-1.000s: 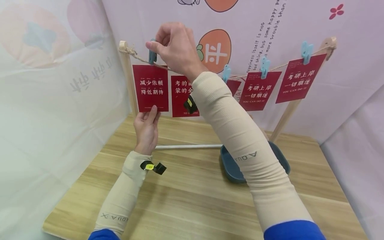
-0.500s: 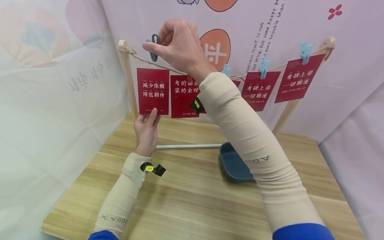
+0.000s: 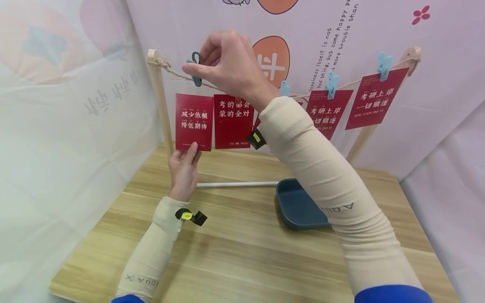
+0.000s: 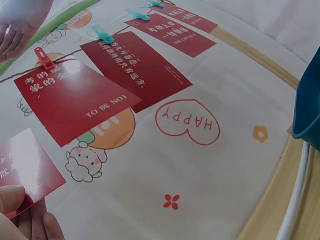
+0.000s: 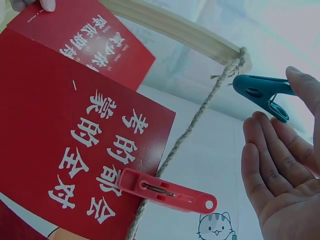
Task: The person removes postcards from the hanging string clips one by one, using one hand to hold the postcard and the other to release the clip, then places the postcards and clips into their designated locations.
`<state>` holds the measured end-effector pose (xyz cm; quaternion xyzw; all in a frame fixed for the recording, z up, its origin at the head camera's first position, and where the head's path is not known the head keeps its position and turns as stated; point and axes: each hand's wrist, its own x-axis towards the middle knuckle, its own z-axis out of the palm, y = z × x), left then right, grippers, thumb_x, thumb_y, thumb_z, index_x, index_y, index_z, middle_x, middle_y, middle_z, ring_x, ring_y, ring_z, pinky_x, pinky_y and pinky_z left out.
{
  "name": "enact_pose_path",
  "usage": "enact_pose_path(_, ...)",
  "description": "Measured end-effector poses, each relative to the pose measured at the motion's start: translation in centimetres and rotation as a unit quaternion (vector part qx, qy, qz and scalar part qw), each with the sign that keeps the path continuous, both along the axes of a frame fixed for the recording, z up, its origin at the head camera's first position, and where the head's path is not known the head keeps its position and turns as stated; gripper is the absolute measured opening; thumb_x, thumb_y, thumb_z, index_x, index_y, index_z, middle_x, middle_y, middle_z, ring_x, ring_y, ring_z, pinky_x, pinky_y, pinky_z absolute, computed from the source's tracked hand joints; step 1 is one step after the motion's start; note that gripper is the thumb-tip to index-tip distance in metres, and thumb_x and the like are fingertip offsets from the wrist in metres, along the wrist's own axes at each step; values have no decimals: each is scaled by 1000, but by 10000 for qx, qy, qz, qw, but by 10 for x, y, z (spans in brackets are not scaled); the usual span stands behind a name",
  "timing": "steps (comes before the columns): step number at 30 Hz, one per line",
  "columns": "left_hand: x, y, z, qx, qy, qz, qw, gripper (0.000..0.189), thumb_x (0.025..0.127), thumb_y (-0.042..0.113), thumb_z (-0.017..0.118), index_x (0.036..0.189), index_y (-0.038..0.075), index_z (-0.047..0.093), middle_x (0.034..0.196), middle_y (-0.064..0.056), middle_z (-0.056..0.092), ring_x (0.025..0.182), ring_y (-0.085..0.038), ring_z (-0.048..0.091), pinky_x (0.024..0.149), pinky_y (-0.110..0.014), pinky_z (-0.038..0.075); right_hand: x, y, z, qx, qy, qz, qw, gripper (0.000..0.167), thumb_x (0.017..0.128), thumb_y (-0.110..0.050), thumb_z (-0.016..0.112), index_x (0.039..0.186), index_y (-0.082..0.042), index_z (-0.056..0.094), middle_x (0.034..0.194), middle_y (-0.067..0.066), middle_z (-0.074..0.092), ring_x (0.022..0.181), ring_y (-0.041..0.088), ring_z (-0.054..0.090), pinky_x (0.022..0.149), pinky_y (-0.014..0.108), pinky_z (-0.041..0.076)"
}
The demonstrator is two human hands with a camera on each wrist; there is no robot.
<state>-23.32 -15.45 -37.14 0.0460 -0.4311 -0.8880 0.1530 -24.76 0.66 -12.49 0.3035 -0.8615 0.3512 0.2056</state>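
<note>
My left hand [image 3: 184, 174] pinches the bottom edge of a red card [image 3: 193, 122] with white lettering, thumb in front. That card hangs free below the twine [image 5: 192, 120], its top edge apart from it. Above, my right hand [image 3: 235, 63] pinches a blue-teal clothespin [image 3: 196, 71] between thumb and fingers. In the right wrist view the clothespin's nose [image 5: 244, 86] is off the twine, near the knot. Beside the held card, a second red card [image 3: 232, 126] hangs from the twine by a red clothespin [image 5: 167, 191].
Further red cards [image 3: 375, 101] hang to the right under light blue clothespins [image 3: 384, 66]. Wooden posts [image 3: 161, 101] hold the twine at both ends. A dark blue tray [image 3: 301, 206] stands on the wooden table [image 3: 235, 252], partly behind my right arm. A white rod [image 3: 236, 184] lies beyond.
The clothespin has come off the twine and the left card. My left hand has lowered that card away from the twine. My right hand lifted with the clothespin, then sank slightly.
</note>
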Motion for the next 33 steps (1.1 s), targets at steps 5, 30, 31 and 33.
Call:
enact_pose_path(5, 1, -2, -6, -83, -207, -27, 9997, 22, 103, 12, 67, 125, 10, 62, 123, -1, 63, 110, -11, 64, 101, -20, 57, 5, 6, -2, 67, 33, 112, 9999, 36, 91, -43, 83, 103, -10, 74, 100, 0, 79, 88, 4, 70, 86, 16, 55)
enact_pose_path(30, 8, -17, -28, -535, -571, -181, 9968, 43, 104, 16, 67, 142, 0, 58, 127, -2, 65, 112, -10, 67, 100, -20, 58, 18, 47, -19, 286, -94, -31, 9995, 40, 92, -46, 82, 112, -12, 76, 108, 0, 81, 100, 8, 75, 124, 28, 35)
enact_pose_path(31, 8, -18, -29, -541, -555, -204, 9968, 45, 104, 16, 67, 144, -1, 56, 128, -3, 64, 114, -11, 67, 102, -21, 58, 18, 48, -20, 329, -106, -41, 9994, 40, 91, -45, 82, 112, -12, 76, 108, 1, 81, 100, 9, 75, 128, 31, 29)
enact_pose_path(33, 8, -18, -30, -528, -534, -236, 9969, 45, 104, 15, 67, 144, -2, 55, 128, -4, 64, 116, -11, 67, 103, -22, 58, 19, 52, -22, 417, -130, -69, 9990, 40, 92, -45, 82, 113, -12, 76, 109, 2, 81, 102, 10, 75, 133, 37, 16)
